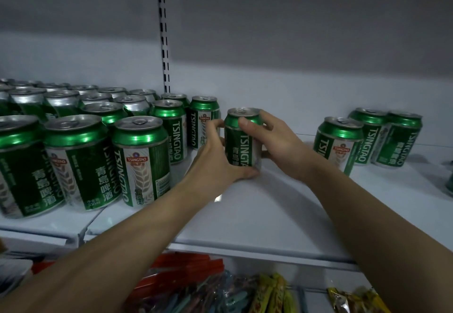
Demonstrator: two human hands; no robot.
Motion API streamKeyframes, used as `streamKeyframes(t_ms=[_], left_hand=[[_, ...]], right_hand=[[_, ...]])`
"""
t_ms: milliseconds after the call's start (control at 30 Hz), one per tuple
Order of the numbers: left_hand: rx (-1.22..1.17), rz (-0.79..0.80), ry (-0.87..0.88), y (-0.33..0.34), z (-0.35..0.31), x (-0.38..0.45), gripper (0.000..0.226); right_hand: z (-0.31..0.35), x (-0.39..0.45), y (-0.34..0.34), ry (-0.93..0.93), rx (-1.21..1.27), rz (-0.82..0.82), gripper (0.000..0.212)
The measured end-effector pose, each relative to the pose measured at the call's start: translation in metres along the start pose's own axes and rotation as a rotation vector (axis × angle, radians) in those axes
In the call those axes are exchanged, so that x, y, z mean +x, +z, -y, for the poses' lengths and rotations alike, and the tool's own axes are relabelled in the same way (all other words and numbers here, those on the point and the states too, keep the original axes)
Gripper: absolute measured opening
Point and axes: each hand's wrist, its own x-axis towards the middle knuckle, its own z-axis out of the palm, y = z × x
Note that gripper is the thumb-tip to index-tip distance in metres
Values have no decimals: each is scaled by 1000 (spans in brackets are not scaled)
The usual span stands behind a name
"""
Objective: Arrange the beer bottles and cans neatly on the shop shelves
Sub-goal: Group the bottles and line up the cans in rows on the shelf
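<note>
Green aluminium can (241,138), one unit: silver lid with pull tab, white "TSINGTAO" lettering running down the side, Chinese characters beside it, a pale panel on its right flank. It stands upright on the white shelf (257,212), in the open stretch between two groups of like cans, just right of the nearest one in the left group.

My left hand (215,158) wraps the can from the left, thumb curled at its base, fingers round the far side. My right hand (277,141) clasps it from the right, thumb laid over the green shoulder just under the rim, fingers behind. Both hands are clamped on this one can.

Left group of cans (81,141): same green and silver make, upright, packed in rows running front to back. Front-row labels show a red "TSINGTAO" badge over a wheat-ear design and "330ml" low down. The rows further back are dim, and only lids and shoulders can be read.

Right group of cans (367,138): three units, upright, touching one another, well apart from the held can. At the far right edge of the shelf a sliver of another object shows, too little to identify.

Slotted upright (164,30): metal strip with black slots, set in the grey back wall behind the left group.

Lower shelf (318,295): holds coloured packets (220,290), red, blue and yellow-green, blurred.
</note>
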Motion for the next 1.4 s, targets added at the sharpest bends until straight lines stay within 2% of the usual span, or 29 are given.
streamKeyframes(t_ms=[100, 200, 333, 367, 467, 567, 633, 733, 833, 967, 1100, 1233, 1400], left_hand=[[0, -27, 21, 1, -2, -1, 87], [22, -38, 57, 3, -4, -2, 78], [64, -64, 36, 5, 2, -2, 70], [90, -65, 28, 6, 3, -2, 69], [179, -97, 41, 6, 4, -2, 67], [206, -144, 53, 4, 6, -1, 67], [219, -155, 28, 3, 9, 0, 70], [282, -184, 9, 5, 11, 3, 72], [367, -246, -6, 7, 11, 5, 84], [423, -336, 81, 5, 7, 3, 96], [480, -412, 249, 3, 0, -2, 83], [531, -380, 197, 5, -3, -3, 64], [659, -410, 194, 8, -5, -4, 73]], right_hand=[[0, 2, 6, -70, 28, -113, 48], [-1, 4, 6, -54, 95, -187, 49], [-5, 4, 9, 25, 84, -158, 81], [-5, 3, 10, 38, 90, -142, 83], [-4, 1, 9, 46, 140, -76, 62], [-5, -1, 6, 85, 108, 58, 43], [-8, 0, 6, 121, 114, 99, 42], [-12, 2, 9, 141, 151, 18, 37], [-15, 2, 13, 122, 124, -36, 32], [-13, 0, 21, 73, 39, -46, 36], [-10, -1, 29, 107, 141, -20, 35], [-9, -1, 36, 169, 177, -1, 31], [-7, -1, 31, 196, 200, 23, 35]])
